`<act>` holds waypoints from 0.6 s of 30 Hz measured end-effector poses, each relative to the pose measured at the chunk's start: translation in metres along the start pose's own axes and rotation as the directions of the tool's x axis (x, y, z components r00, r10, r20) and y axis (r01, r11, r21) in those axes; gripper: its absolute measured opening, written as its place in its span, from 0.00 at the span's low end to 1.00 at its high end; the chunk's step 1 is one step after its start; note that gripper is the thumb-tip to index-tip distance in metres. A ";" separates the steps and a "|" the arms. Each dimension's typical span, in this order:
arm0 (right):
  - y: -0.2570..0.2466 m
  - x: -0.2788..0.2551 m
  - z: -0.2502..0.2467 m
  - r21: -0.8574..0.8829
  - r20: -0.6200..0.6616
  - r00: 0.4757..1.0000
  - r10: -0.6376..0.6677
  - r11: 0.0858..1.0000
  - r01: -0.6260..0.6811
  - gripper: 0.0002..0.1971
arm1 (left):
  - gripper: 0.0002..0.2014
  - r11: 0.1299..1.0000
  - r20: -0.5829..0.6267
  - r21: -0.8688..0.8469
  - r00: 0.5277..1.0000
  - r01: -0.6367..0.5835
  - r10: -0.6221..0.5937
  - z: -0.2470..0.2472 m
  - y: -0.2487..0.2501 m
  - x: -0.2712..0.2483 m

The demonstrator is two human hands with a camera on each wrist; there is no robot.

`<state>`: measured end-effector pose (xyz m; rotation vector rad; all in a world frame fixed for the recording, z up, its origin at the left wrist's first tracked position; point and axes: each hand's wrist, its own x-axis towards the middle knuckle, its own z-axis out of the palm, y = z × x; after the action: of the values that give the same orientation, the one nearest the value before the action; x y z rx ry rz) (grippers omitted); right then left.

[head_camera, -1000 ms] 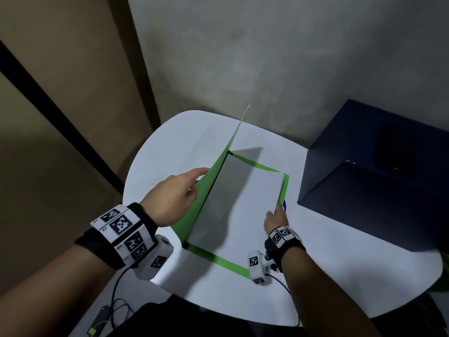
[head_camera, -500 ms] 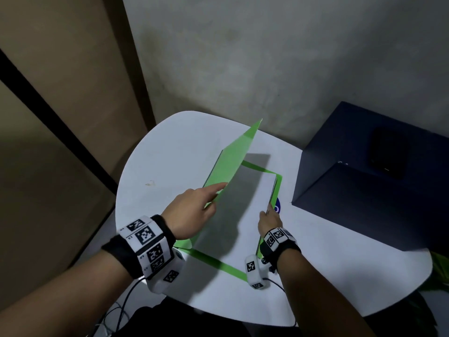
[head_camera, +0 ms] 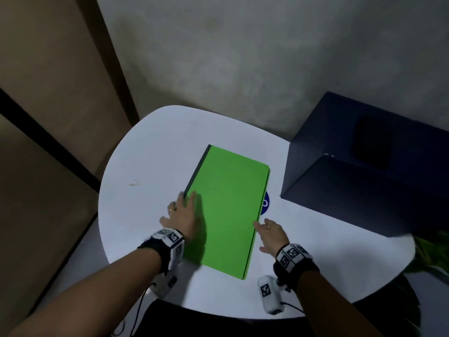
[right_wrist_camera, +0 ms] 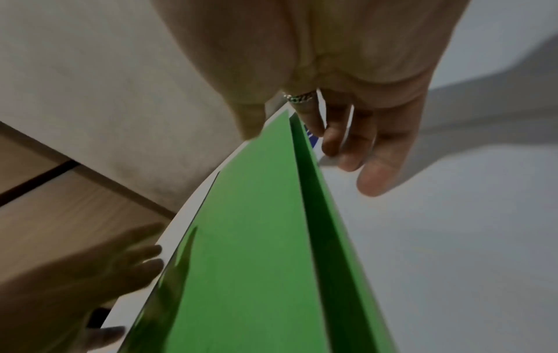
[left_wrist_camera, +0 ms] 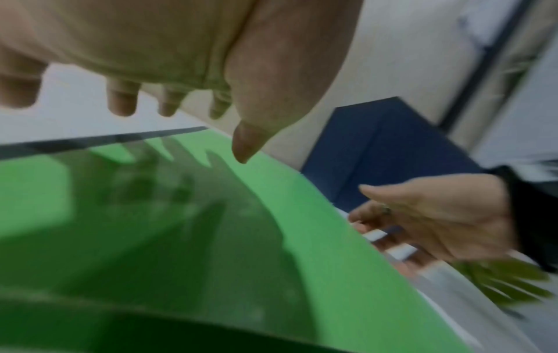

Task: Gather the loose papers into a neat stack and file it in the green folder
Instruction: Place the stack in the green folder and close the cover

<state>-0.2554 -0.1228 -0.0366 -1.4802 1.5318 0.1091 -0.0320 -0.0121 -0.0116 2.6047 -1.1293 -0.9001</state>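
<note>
- Two hands flank the green folder (head_camera: 228, 210), which lies flat and closed near the middle of the white table (head_camera: 150, 152), its dark spine (head_camera: 196, 171) along the edge at 9 o'clock and its open edge at 3 o'clock.
- Your left hand (head_camera: 181, 215) sits at the folder's 8 o'clock, fingers straight and spread, fingertips at the spine edge; it grips nothing. The left wrist view suggests the palm hovers just above the cover, though you cannot tell whether the fingertips press down.
- Your right hand (head_camera: 271, 233) is at the folder's 4 o'clock, just beside the open edge, fingers loosely extended and holding nothing.
- No loose paper shows on the table, so the stack is probably inside, and the filing looks nearly done.
- From the right wrist view the cover (right_wrist_camera: 250, 238) stands a little above the bottom flap (right_wrist_camera: 332, 238) along the open edge. To finish well, lay your left palm flat on the cover and smooth from 9 o'clock toward 3 o'clock, so trapped air leaves and the sheets do not creep out.
- Keep your right fingertips against the open edge as a stop while you press; any sheet peeking out gets tapped back in.
- Mind the dark blue box (head_camera: 364, 173) at 3 o'clock and the blue round sticker (head_camera: 265, 203) half under the folder: do not shove the folder toward them.
</note>
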 end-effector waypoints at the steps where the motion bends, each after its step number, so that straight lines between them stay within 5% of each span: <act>1: 0.000 -0.001 0.010 -0.033 -0.008 1.000 -0.008 0.999 0.008 0.30 | 0.33 0.995 0.002 -0.067 0.997 0.078 -0.078 -0.001 -0.004 0.007; 9: -0.012 -0.002 0.034 -0.185 -0.171 0.985 0.015 0.982 -0.047 0.30 | 0.18 0.952 0.198 -0.228 0.967 0.205 -0.161 -0.005 -0.019 0.055; 14: -0.018 0.003 0.026 -0.253 -0.246 0.969 0.017 0.964 -0.081 0.36 | 0.19 0.915 0.191 -0.339 0.968 0.220 -0.162 0.000 -0.007 0.070; 18: -0.038 0.020 0.023 -0.258 -0.182 0.981 -0.064 0.966 0.015 0.43 | 0.21 0.903 0.137 -0.382 0.978 0.199 -0.158 -0.010 0.004 0.098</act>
<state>-0.2080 -0.1318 -0.0420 -1.7669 1.6878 0.1511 0.0238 -0.0847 -0.0474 2.3717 -0.6457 -1.1737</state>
